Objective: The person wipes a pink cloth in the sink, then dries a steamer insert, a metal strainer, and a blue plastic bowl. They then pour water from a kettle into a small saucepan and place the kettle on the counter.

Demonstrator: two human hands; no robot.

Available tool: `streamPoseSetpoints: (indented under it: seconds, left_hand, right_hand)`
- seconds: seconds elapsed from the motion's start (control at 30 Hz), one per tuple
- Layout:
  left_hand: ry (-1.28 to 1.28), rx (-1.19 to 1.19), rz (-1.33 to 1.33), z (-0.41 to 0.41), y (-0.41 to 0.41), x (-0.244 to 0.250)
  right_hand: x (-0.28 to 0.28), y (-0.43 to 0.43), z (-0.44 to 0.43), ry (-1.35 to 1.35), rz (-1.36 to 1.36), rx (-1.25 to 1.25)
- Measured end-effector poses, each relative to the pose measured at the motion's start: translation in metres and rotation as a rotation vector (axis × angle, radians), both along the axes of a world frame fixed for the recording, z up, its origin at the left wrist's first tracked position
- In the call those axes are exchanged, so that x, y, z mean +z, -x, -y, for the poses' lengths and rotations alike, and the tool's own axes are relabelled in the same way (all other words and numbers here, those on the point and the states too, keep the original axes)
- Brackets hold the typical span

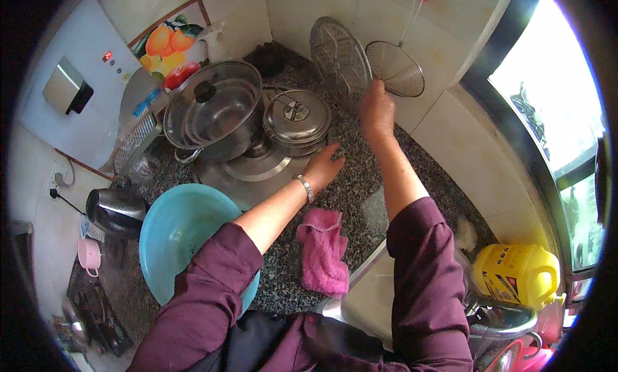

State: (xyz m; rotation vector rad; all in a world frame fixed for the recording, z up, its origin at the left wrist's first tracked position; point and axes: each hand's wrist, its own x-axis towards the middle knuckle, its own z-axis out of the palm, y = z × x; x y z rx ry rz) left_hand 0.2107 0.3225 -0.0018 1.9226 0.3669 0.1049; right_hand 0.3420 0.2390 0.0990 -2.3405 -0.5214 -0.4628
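My right hand (378,110) is closed at the right edge of a round metal steamer rack (335,53) with a cut-out pattern, which stands on edge near the tiled wall. My left hand (324,169) has its fingers apart and holds nothing. It is just in front of a lidded stainless steel pot (297,113). Left of that pot is a large steel pot with a glass lid (222,106), its black knob uppermost. Below my left wrist, a pink cloth (323,256) lies crumpled on the speckled stone counter (280,280).
A wire strainer (398,67) hangs on the wall behind my right hand. A turquoise basin (178,222) is under my left forearm. At the left are a dark kettle (116,210) and a pink cup (89,253). A sink (369,294) and yellow jug (516,275) are at the right.
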Motion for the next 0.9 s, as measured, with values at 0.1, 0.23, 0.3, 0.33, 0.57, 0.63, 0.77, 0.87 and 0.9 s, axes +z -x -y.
streamPoseSetpoints:
  seconds: [0.1, 0.23, 0.3, 0.33, 0.57, 0.63, 0.77, 0.87, 0.9]
  left_hand:
    - [0.006, -0.003, 0.002, -0.004, -0.012, -0.008]
    - [0.047, 0.023, 0.008, -0.009, -0.021, -0.013]
    - [0.050, 0.027, -0.026, -0.006, -0.024, -0.008]
    - [0.023, 0.013, -0.021, -0.002, -0.025, -0.004]
    - [0.019, -0.021, 0.013, 0.002, -0.031, 0.001]
    - [0.065, 0.017, 0.031, 0.007, -0.029, 0.008]
    - [0.119, 0.065, 0.020, 0.008, -0.027, 0.025]
    - [0.152, 0.064, 0.071, 0.006, -0.021, 0.029]
    - [0.232, 0.080, 0.017, 0.015, -0.015, 0.046]
  right_hand:
    - [-0.019, -0.020, -0.009, -0.161, -0.080, 0.061]
    - [-0.032, -0.027, -0.017, -0.134, -0.020, 0.061]
    - [-0.046, -0.036, -0.018, -0.278, -0.058, 0.092]
    - [-0.052, -0.042, -0.015, -0.347, -0.074, 0.101]
    - [-0.064, -0.037, -0.001, -0.462, -0.095, 0.033]
    - [-0.066, -0.028, 0.011, -0.567, -0.262, -0.060]
    - [-0.033, 0.017, 0.034, -1.357, -0.486, -0.077]
    - [-0.009, 0.019, 0.056, -0.947, -0.018, -0.256]
    - [-0.001, 0.015, 0.065, -0.761, 0.177, -0.303]
